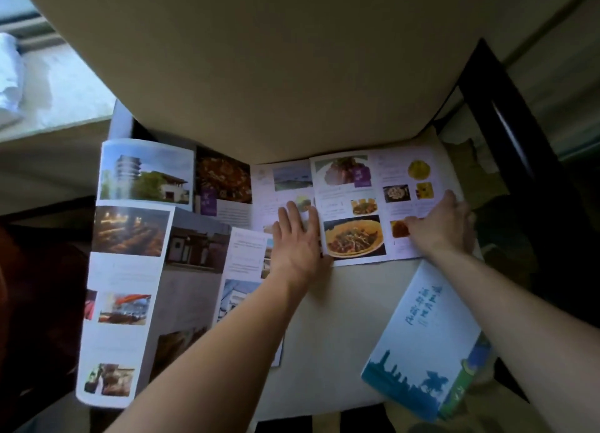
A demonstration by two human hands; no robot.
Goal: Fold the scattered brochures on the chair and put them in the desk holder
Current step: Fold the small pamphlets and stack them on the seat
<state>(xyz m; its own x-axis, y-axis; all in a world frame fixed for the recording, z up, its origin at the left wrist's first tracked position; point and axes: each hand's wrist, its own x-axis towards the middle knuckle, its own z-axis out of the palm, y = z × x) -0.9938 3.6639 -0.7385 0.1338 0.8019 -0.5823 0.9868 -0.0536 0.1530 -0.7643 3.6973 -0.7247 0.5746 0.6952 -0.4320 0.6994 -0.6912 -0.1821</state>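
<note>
Several brochures are lying spread over the chair seat (337,319), whose tall padded back (276,75) is filling the upper half of the view and shading the far edge of the papers. Largest of them, a long unfolded brochure with building photos (130,270) is draping off the seat's left edge, its near end curling up, probably because it is too long for the cushion. Against the backrest a food brochure (357,205) is lying open and flat, likely because it is the one being folded now. A closed blue brochure with a skyline cover (422,351) is sitting at the seat's near right corner, angled and apart from the rest; I judge it already folded and set aside to wait for the desk holder, which is not in view.

The left hand (297,238) is pressing flat, fingers straight and together, on the food brochure's left panels beside a crease, seemingly to pin the sheet so it cannot slide. The right hand (443,225) is resting on the outer right panel with its fingers reaching the paper's edge; whether they are curling under to lift that flap I cannot tell, though the placement suits swinging it inward over the pinned middle.
</note>
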